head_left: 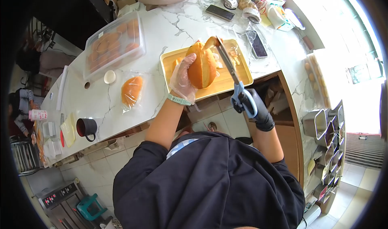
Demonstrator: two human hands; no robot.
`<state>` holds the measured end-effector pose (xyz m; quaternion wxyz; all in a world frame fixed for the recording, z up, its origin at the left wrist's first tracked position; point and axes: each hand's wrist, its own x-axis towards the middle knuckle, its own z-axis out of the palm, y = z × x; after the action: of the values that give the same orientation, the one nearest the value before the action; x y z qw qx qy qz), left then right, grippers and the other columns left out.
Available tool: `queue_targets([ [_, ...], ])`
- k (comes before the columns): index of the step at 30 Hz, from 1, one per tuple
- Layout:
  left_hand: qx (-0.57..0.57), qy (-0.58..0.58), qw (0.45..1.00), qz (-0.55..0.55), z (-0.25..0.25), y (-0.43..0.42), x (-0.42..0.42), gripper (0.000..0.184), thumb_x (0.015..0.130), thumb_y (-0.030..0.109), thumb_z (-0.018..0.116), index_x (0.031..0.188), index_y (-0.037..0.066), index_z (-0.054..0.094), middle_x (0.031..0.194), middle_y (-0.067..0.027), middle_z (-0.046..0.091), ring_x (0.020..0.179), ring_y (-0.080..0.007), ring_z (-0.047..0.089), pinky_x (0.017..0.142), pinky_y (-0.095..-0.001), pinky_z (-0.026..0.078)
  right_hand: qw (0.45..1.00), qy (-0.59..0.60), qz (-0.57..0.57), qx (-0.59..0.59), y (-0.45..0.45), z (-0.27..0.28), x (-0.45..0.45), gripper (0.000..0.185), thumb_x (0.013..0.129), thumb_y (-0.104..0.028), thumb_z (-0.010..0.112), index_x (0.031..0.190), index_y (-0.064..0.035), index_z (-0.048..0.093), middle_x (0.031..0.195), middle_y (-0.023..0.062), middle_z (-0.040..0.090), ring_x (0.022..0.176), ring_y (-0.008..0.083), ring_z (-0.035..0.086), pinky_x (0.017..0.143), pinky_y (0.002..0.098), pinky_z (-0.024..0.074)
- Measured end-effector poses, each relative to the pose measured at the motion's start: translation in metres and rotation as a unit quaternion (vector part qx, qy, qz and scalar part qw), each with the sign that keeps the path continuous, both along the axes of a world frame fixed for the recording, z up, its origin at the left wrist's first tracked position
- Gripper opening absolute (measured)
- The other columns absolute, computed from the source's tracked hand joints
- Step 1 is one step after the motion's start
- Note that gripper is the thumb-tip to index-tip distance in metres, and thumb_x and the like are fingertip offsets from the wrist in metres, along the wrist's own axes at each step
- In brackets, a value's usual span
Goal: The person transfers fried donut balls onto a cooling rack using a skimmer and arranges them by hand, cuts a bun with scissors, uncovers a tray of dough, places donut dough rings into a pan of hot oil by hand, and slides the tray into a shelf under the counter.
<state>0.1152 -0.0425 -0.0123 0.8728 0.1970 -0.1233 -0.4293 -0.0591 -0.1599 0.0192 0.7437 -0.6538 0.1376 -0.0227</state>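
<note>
- The left hand (184, 80), in a clear glove, has its grip closed around a bread roll (201, 70), fingers wrapped on its side; the roll is held up over the tray, with a long split down it.
- The right hand (260, 111), in a black glove, has its grip closed on the blue handles of the scissors (228, 62), whose blades point up and away beside the roll, a curled bread strip (211, 42) at their tips.
- Beneath both, the tray (220, 84) has a pale yellow rim and a wood-coloured base; bread pieces (234, 56) lie in it, some behind the blades and some left of the roll.
- The tray rests near the edge of the marbled surface (161, 34).
- To its left, a large clear box (140, 53) holds several browned rolls (106, 43).
- Nearer the person, a clear bag (127, 107) encloses a single roll (132, 89).
- A dark mug (86, 127) stands further left; what it contains cannot be told.
- On the right, a long clear container (310, 69) holds rounded yellowish pieces (317, 79) in a row.
- Close to that, metal bins (313, 123) stand in rows, their contents too unclear to name.
</note>
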Motion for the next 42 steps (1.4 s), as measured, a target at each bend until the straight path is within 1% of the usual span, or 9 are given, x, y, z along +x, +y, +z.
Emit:
queue_targets([
  [9,0.032,0.063,0.997,0.042,-0.009,-0.016,-0.017,0.043,0.079,0.032,0.051,0.107,0.001,0.043,0.097,-0.0191,0.052,0.087,-0.0305,0.054,0.071,-0.0446,0.048,0.99,0.117,-0.026,0.08,-0.055,-0.022,-0.008,0.038,0.08,-0.04,0.053,0.07,-0.003,0.052,0.056,0.0028,0.047,0.047,0.0095,0.045,0.042,0.0213,0.0338],
  [14,0.085,0.097,0.988,0.088,-0.029,-0.026,-0.014,0.039,0.076,0.026,0.058,0.103,0.001,0.046,0.095,-0.0149,0.054,0.087,-0.0262,0.055,0.075,-0.0385,0.047,0.958,0.209,0.18,-0.078,-0.1,-0.126,-0.039,0.034,0.076,-0.039,0.047,0.07,-0.0071,0.058,0.058,-0.0001,0.052,0.05,0.0057,0.046,0.041,0.0212,0.0346],
  [23,0.343,-0.144,0.927,0.037,-0.047,-0.093,0.0,0.036,0.066,0.013,0.068,0.097,0.003,0.052,0.087,-0.0055,0.056,0.081,-0.0136,0.053,0.071,-0.0291,0.044,0.715,0.409,0.189,-0.535,-0.104,0.004,-0.052,0.061,0.059,-0.061,0.059,0.066,-0.0007,0.06,0.062,0.0163,0.058,0.064,0.0308,0.058,0.061,0.0373,0.0458],
  [28,0.447,-0.22,0.863,0.083,-0.085,-0.137,0.029,0.046,0.063,0.012,0.069,0.103,0.001,0.049,0.084,-0.0069,0.057,0.075,-0.0156,0.055,0.067,-0.028,0.045,0.755,0.265,0.087,-0.593,-0.116,0.01,-0.068,0.045,0.065,-0.04,0.062,0.075,0.0033,0.055,0.064,0.0158,0.057,0.06,0.0265,0.057,0.059,0.0349,0.0459],
  [33,0.443,-0.533,0.623,0.364,-0.08,-0.134,0.038,0.048,0.067,0.012,0.064,0.108,0.001,0.042,0.096,-0.0098,0.053,0.082,-0.0193,0.052,0.072,-0.028,0.043,0.752,0.238,0.089,-0.608,-0.142,0.006,-0.071,0.045,0.067,-0.04,0.062,0.076,0.0033,0.055,0.066,0.0172,0.058,0.064,0.0288,0.058,0.06,0.0363,0.0462],
  [35,0.264,-0.227,0.879,0.327,-0.026,-0.104,0.01,0.046,0.07,0.007,0.062,0.11,0.002,0.04,0.101,-0.0095,0.051,0.089,-0.0199,0.051,0.075,-0.0277,0.043,0.766,0.255,0.082,-0.584,-0.145,0.019,-0.073,0.047,0.064,-0.041,0.066,0.078,0.0028,0.054,0.076,0.0207,0.058,0.073,0.0331,0.057,0.064,0.0367,0.0445],
  [37,0.217,-0.17,0.893,0.355,-0.03,-0.074,-0.004,0.042,0.072,0.003,0.058,0.11,0.002,0.04,0.105,-0.0094,0.049,0.096,-0.0203,0.049,0.079,-0.0278,0.042,0.828,0.229,0.082,-0.505,-0.15,0.031,-0.069,0.048,0.066,-0.04,0.066,0.081,0.0036,0.054,0.075,0.0172,0.059,0.07,0.027,0.058,0.062,0.033,0.0434],
  [39,0.328,-0.388,0.727,0.461,-0.069,-0.044,-0.01,0.037,0.075,-0.002,0.055,0.108,0.002,0.041,0.109,-0.0096,0.047,0.102,-0.0205,0.047,0.084,-0.0281,0.042,0.926,0.176,0.061,-0.327,-0.158,0.007,-0.053,0.042,0.076,-0.039,0.057,0.083,0.0018,0.055,0.071,0.0069,0.057,0.065,0.0135,0.052,0.059,0.0262,0.0411],
  [42,0.343,-0.377,0.75,0.421,-0.078,0.002,-0.056,0.033,0.076,-0.003,0.053,0.107,0.0,0.041,0.109,-0.0114,0.048,0.105,-0.0189,0.046,0.088,-0.0279,0.04,0.971,0.182,0.08,-0.135,-0.166,-0.069,-0.01,0.055,0.074,-0.05,0.056,0.088,0.0033,0.056,0.073,0.0065,0.055,0.063,0.0139,0.05,0.057,0.0273,0.0435],
])
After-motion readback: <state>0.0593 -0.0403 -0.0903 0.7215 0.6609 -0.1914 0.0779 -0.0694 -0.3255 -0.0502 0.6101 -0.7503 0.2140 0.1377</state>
